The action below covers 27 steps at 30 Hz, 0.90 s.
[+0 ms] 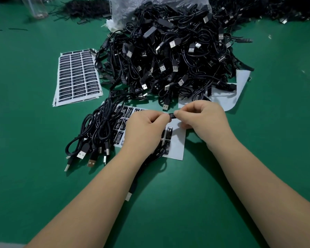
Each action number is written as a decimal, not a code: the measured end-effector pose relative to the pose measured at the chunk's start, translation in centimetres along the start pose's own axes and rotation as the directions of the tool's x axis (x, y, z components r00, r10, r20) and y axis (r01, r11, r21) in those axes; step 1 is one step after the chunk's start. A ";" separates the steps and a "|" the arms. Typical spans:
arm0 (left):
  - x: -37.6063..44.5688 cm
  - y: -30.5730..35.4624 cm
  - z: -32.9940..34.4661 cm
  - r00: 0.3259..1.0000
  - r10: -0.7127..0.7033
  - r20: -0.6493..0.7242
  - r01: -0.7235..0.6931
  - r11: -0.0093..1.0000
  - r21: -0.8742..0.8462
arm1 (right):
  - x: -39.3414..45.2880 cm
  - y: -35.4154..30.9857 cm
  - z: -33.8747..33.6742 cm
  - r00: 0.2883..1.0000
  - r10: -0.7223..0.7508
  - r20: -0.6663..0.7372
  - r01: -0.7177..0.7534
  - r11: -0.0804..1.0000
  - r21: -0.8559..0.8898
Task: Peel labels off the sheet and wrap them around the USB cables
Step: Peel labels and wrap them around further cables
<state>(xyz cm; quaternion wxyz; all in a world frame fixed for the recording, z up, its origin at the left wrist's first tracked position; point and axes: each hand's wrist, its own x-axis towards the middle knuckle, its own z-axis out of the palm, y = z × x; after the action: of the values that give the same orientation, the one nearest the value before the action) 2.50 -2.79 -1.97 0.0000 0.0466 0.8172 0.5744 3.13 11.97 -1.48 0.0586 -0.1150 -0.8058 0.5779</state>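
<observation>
Above label sheet (176,149), left hand (145,129), right hand (202,119) pinching label (171,115)

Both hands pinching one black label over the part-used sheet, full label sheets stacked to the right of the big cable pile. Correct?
Not quite. The head view shows the full label sheets stacked left of the big cable pile, not right. The rest holds: left hand and right hand pinch one black label over the part-used sheet.

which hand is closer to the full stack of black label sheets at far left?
Left. The left hand sits below and right of the stack of white sheets of black labels; the right hand is farther right still, sharing a grip on a small black label.
</observation>
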 end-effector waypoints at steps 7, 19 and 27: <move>0.0 0.5 -0.5 0.996 -0.093 -0.007 0.092 0.989 -0.118 | 0.2 -0.3 -0.9 0.990 0.136 0.021 -0.135 0.927 0.350; 0.0 0.6 -0.8 0.982 -0.119 0.147 0.148 0.969 -0.200 | -0.9 -0.6 -1.0 0.962 -0.220 0.162 0.203 0.973 0.112; 0.0 0.3 -0.8 0.991 -0.056 0.118 0.083 0.968 -0.237 | -1.1 -0.6 -0.9 0.951 -0.213 0.224 0.181 0.971 0.158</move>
<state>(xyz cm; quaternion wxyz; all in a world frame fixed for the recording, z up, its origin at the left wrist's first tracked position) 2.47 -3.47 -1.41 0.0709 0.0494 0.7413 0.6656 4.35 12.31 -0.54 0.0263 0.0407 -0.7734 0.6321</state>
